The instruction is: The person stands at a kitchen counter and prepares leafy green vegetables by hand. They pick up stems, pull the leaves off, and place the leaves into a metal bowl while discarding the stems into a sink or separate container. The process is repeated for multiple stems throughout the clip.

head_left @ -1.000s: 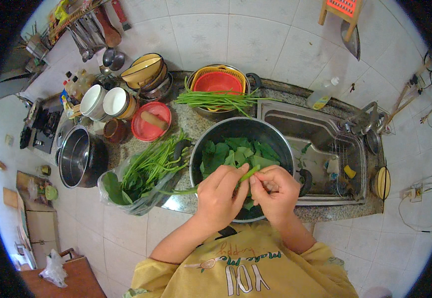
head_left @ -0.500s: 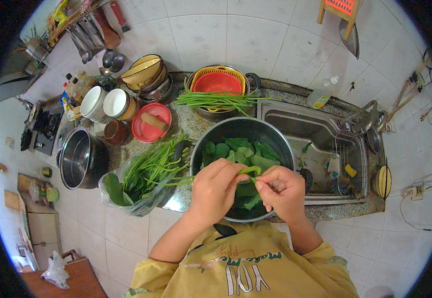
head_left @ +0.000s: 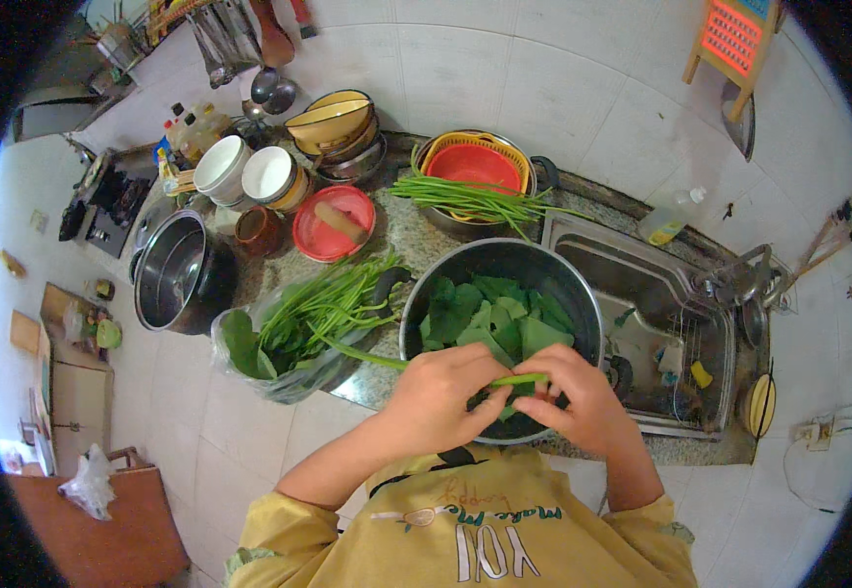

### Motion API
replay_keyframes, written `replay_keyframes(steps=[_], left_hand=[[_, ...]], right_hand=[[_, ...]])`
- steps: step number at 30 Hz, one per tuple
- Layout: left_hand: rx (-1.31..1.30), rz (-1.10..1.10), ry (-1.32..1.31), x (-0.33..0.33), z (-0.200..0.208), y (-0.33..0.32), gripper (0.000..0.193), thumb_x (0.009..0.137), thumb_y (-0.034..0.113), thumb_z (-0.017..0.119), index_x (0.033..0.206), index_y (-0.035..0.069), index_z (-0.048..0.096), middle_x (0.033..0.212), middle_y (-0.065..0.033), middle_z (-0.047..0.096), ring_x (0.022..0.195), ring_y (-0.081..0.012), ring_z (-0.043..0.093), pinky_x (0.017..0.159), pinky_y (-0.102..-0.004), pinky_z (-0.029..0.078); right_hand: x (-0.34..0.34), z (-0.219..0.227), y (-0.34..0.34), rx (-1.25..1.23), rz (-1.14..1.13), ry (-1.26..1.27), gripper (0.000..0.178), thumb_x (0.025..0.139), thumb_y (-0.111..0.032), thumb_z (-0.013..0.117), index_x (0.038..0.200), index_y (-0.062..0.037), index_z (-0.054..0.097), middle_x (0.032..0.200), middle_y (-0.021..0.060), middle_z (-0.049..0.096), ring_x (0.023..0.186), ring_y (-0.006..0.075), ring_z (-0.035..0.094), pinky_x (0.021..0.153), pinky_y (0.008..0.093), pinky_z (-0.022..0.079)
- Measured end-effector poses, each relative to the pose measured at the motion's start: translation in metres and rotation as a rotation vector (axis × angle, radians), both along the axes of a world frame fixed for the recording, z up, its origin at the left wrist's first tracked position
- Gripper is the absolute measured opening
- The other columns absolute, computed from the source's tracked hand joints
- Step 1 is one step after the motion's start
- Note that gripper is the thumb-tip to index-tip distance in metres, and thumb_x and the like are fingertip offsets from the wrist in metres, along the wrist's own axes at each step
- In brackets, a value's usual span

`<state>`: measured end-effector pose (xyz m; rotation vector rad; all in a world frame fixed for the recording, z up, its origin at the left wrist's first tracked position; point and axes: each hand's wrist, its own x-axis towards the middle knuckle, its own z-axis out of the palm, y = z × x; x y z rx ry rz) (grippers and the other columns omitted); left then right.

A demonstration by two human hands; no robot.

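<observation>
My left hand [head_left: 445, 394] is closed around a long green stem [head_left: 367, 360], whose tail runs out leftward toward the bagged greens. Its other end spans the small gap to my right hand [head_left: 583, 397], which pinches it between thumb and fingers. Both hands are over the near side of a large dark pot [head_left: 587, 318]. Inside the pot lie torn green leaves [head_left: 489, 318], partly covered by my hands. To the left, a bunch of leafy greens [head_left: 333, 314] with long stems sticks out of a clear plastic bag [head_left: 293, 390] at the counter's edge.
Loose green stems [head_left: 485, 203] lie across a yellow colander [head_left: 434, 157] holding a red basin [head_left: 475, 167]. On the right is a metal sink [head_left: 641, 294] with a tap [head_left: 739, 279]. An empty dark pot [head_left: 186, 265], white bowls [head_left: 269, 174] and a red lid [head_left: 323, 235] stand left.
The view has shifted, moving the scene rightward. My hands have come closer together on the stem, and its bent end now looks straighter between them.
</observation>
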<state>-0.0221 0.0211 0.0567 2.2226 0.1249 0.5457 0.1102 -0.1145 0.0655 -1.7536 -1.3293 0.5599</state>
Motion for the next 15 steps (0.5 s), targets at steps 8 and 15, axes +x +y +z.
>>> replay_keyframes(steps=[8, 15], left_hand=[[-0.148, -0.229, 0.077, -0.004, -0.002, -0.001, 0.006, 0.075, 0.004, 0.054, 0.08, 0.003, 0.053, 0.072, -0.0133, 0.049, 0.071, -0.0326, 0.052, 0.059, -0.0393, 0.04], [-0.075, -0.319, 0.016, -0.013, 0.005, 0.001, 0.015, 0.078, 0.009, 0.053, 0.091, 0.003, 0.055, 0.073, -0.0112, 0.05, 0.067, -0.0298, 0.054, 0.056, -0.0385, 0.043]], right_hand=[[0.017, 0.01, 0.003, -0.043, 0.455, -0.327, 0.006, 0.072, -0.014, 0.058, 0.071, -0.0083, 0.059, 0.076, 0.0036, 0.058, 0.066, 0.0217, 0.057, 0.056, 0.0303, 0.046], [0.015, -0.002, 0.0, -0.019, 0.222, 0.435, 0.011, 0.079, -0.004, 0.051, 0.072, -0.0027, 0.059, 0.071, 0.0052, 0.057, 0.056, 0.0129, 0.053, 0.051, 0.0248, 0.043]])
